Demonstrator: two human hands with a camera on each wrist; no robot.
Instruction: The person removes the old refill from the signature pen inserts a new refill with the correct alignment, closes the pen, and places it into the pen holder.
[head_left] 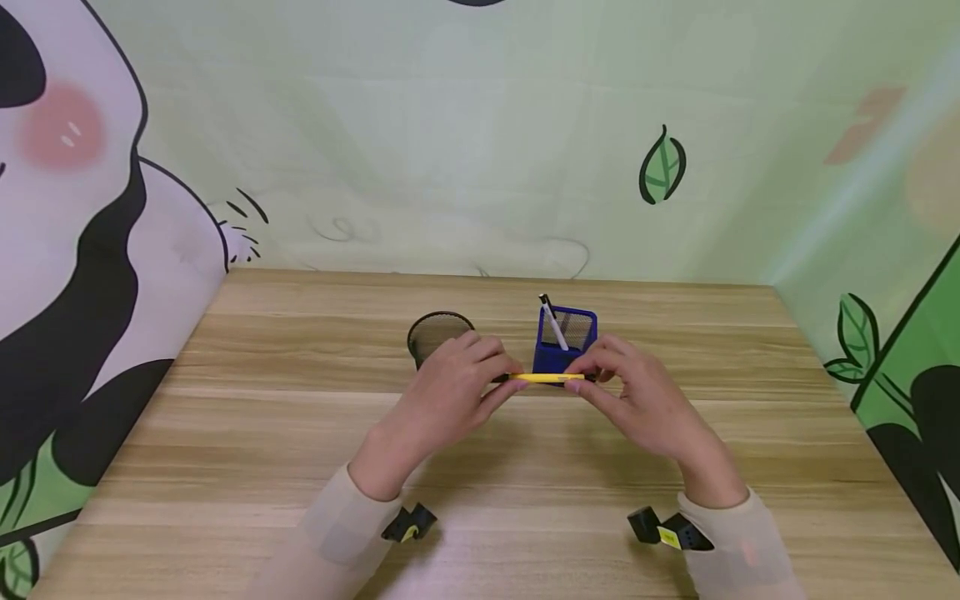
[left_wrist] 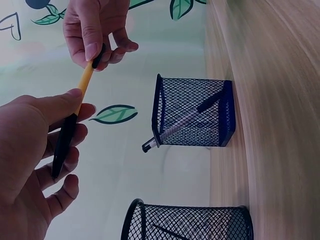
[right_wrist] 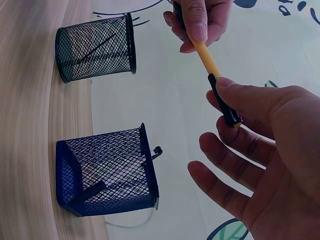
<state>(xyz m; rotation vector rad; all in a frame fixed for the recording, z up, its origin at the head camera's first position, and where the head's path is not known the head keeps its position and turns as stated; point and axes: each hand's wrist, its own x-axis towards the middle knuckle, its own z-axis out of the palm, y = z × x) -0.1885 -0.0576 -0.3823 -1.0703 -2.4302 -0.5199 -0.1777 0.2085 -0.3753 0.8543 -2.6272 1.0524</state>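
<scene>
A yellow pen with black ends (head_left: 547, 378) is held level above the table by both hands. My left hand (head_left: 448, 387) pinches it near one black end, which tapers to a point in the left wrist view. Around the other black end (right_wrist: 225, 102), my right hand (head_left: 641, 400) pinches with thumb and index finger; its other fingers are spread apart in the right wrist view. Just behind the pen stands a blue square mesh pen holder (head_left: 553, 360). A white pen with a black end (head_left: 555, 325) leans inside it.
To the left of the blue holder stands a black round mesh holder (right_wrist: 97, 47), partly hidden behind my left hand in the head view. A dark thin line shows through its mesh; I cannot tell what it is. The wooden table (head_left: 300, 333) meets a printed backdrop (head_left: 450, 167).
</scene>
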